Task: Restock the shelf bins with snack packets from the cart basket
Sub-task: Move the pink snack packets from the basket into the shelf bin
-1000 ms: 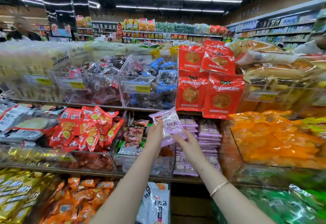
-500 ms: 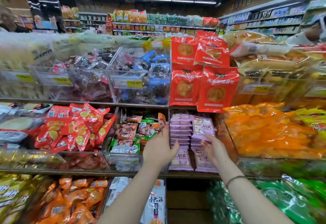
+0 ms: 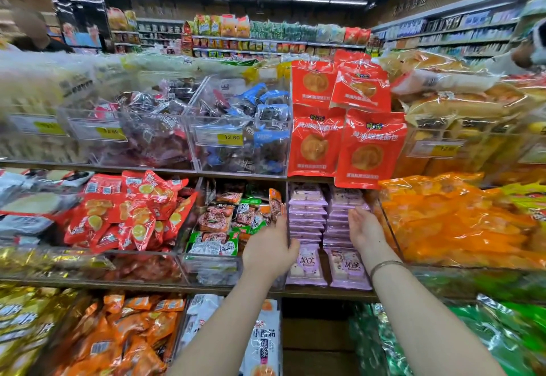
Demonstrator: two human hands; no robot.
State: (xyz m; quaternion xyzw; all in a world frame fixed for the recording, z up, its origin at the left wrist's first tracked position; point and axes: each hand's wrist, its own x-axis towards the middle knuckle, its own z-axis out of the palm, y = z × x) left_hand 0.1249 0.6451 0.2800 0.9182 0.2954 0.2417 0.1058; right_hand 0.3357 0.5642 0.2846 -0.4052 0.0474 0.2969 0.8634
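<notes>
Both your hands are up at the middle shelf, one on either side of the purple snack packets (image 3: 307, 216). Those lie in 2 flat stacks side by side in a clear bin (image 3: 287, 195), with 2 more standing upright at the near front, labels facing you. Your left hand (image 3: 270, 253) shows its back, fingers straight and pointing up along the left flank of the left stack, thumb out toward the packets, nothing held. Your right hand (image 3: 365, 229) is flat and wide too, palm turned left, fingertips at the right stack's side, gripping nothing. A bracelet (image 3: 385, 264) rings that wrist. Just left of the purple stacks sit green and brown packets (image 3: 217, 227), and farther left a heap of red packets (image 3: 130, 210). Right of your right hand, orange packets (image 3: 458, 222) fill the next bin. Above, red bread bags (image 3: 316, 142) hang over the far top of the purple stacks, beside an upper clear bin (image 3: 266, 165) whose yellow price tag (image 3: 232, 137) reads 12.80
</notes>
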